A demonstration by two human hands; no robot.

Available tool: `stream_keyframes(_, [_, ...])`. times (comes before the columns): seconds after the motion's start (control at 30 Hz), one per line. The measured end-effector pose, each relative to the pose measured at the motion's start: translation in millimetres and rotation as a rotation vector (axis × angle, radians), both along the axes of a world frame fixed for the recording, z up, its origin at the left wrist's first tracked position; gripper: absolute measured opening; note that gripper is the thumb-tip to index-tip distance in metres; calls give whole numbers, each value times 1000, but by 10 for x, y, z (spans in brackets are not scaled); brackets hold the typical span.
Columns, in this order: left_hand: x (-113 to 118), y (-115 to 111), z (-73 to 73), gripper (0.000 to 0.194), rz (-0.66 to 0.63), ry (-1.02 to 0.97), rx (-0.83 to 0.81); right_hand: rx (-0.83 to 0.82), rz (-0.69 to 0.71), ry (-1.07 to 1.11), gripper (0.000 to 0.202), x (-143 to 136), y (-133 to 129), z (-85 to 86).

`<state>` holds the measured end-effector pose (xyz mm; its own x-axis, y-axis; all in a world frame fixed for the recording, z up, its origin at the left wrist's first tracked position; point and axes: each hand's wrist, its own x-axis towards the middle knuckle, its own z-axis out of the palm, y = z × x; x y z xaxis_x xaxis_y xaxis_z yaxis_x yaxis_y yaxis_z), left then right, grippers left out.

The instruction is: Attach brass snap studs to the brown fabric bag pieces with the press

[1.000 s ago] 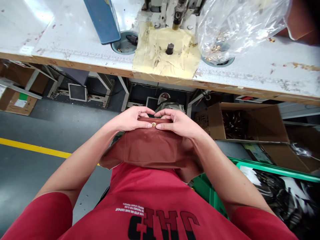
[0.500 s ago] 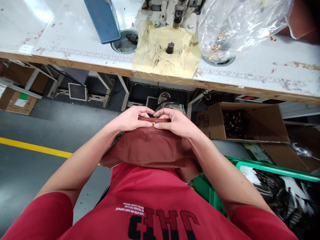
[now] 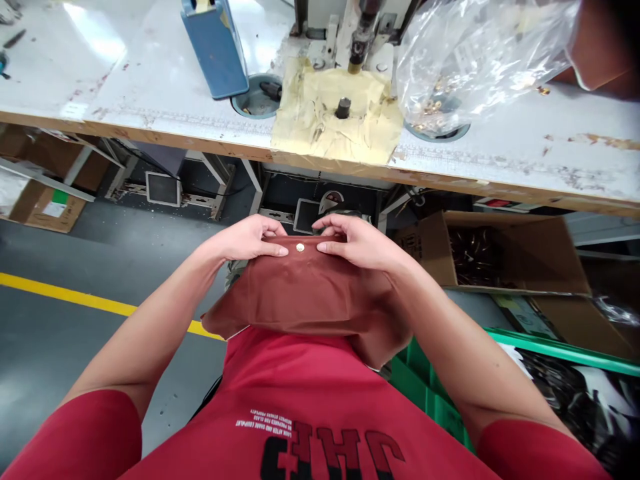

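Note:
A brown leather-like bag (image 3: 300,293) lies across my lap, its upper edge held between both hands. Near that edge, midway between my thumbs, sits a small round gold snap button (image 3: 300,247). My left hand (image 3: 257,239) pinches the edge to the left of the button, thumb on the near face and fingers behind. On the right, my right hand (image 3: 350,241) grips the same edge in a like way. The fingertips behind the material are partly hidden. Neither thumb touches the button.
Ahead is a worktable (image 3: 175,140) with a press machine (image 3: 356,53) and its metal post (image 3: 343,108). A blue tin (image 3: 216,50), a plastic bag (image 3: 480,60) and sunken bowls flank it. At right stand a cardboard box (image 3: 530,263) and a green crate (image 3: 570,357).
My hands have moved apart along the bag's edge. Both thumbs have come off the gold snap button, which now shows fully. The view has shifted slightly.

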<state>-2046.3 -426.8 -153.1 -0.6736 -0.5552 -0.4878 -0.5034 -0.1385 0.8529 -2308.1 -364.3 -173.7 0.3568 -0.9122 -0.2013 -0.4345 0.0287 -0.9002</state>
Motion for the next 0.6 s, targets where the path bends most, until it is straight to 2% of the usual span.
stream_keyframes(0.13, [59, -32, 149, 35, 102, 20, 4, -126, 10, 48, 36, 62, -174, 125])
stream_keyframes(0.3, [90, -47, 307, 36, 180, 56, 20, -89, 25, -30, 39, 108, -346, 273])
stream_keyframes(0.43, [112, -15, 376, 35, 204, 68, -4, -61, 39, -81, 40, 125, -362, 405])
stream_keyframes(0.6, [151, 41, 461, 34, 188, 99, -27, -127, 65, -66, 38, 140, -306, 546])
